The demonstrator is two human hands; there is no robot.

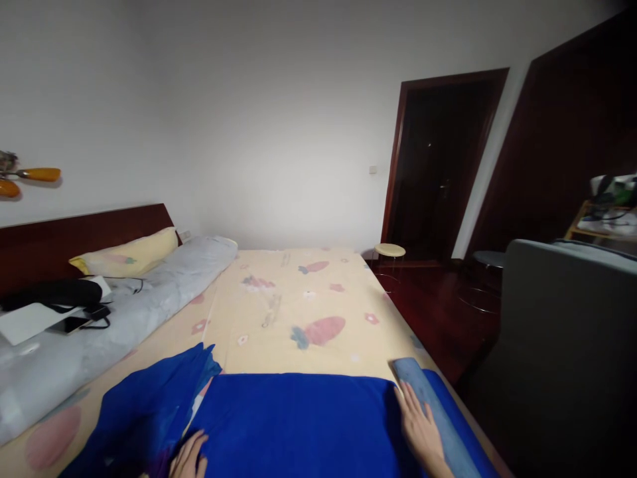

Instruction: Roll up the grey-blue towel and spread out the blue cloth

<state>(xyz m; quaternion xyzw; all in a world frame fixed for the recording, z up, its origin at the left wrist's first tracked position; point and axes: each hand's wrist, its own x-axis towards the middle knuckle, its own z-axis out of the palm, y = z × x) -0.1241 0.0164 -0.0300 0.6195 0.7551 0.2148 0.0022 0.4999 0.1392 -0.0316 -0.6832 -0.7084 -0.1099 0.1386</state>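
Both hands lie flat and open on the blue sheet (298, 425), grasping nothing: right hand (421, 428) beside its pale folded edge (428, 398), left hand (189, 458) at the crumpled near corner.

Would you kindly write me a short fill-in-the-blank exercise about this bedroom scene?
1. Both hands rest on a ____ cloth spread over the bed.
2. The right hand lies flat, its fingers ____.
3. A small round ____ stands near the dark doorway.

Missing words: blue; open; stool

left hand (189, 457) bare, right hand (421, 428) bare, sleeveless
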